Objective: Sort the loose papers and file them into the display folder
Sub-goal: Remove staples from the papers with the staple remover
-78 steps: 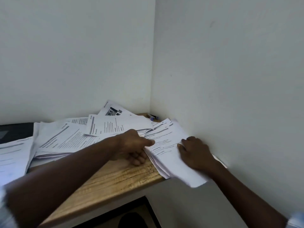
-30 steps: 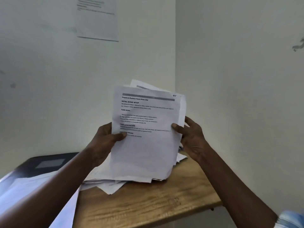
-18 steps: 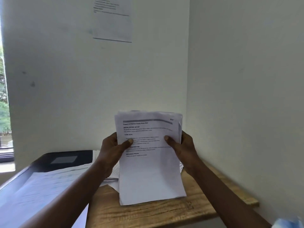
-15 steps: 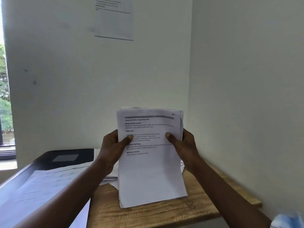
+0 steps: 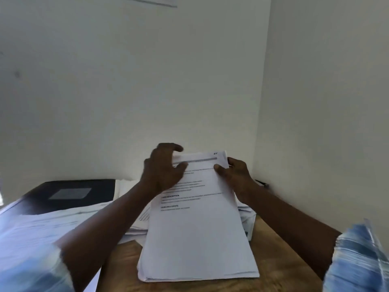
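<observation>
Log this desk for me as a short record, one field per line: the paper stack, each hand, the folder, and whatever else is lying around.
Paper stack: tilted, lower edge resting on the wooden table
Right hand: grips the stack's top right edge, thumb on the front sheet
Left hand: at the stack's top left corner, blurred; grip unclear
Black folder: lying flat at far left, partly under loose papers
Pen: by the right wall

A: Pose of left hand [image 5: 164,171]?
B: Raised over upper left corner of paper stack [image 5: 197,239], fingers curled, blurred; grip unclear.
A: And right hand [image 5: 235,175]?
B: Gripping upper right edge, thumb on front, forearm stretched forward.
</observation>
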Available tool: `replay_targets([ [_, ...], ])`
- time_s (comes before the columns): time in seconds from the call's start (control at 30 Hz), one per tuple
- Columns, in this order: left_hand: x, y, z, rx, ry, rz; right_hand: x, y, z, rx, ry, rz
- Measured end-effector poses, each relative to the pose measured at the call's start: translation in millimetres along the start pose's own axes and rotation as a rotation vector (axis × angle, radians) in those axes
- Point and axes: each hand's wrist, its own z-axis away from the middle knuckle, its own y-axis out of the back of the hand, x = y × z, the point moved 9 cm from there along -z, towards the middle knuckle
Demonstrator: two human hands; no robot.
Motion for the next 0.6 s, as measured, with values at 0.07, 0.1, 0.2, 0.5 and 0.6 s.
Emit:
replay_targets([
  [0.07, 7, -25, -15, -0.104, -0.009, 0.017, 14, -11, -6, -0.042, -0.006, -0.004],
  [0.1, 6, -38, -22, -0.153, -0.002, -0.004, 18, -15, -7, -0.056, -0.001, 0.002],
  [0.2, -9, -69, -38, -0.287, 0.054, -0.018, 30, -25, -6, -0.088, 0.026, 0.031],
  [0.5, -60, -80, -41, -0.398, 0.083, 0.298, 86, -28, 0, -0.135, -0.132, -0.049],
  [0.6, -68, -73, -32, -0.274, -0.016, 0.161, 85, -27, 3, -0.135, -0.120, -0.011],
])
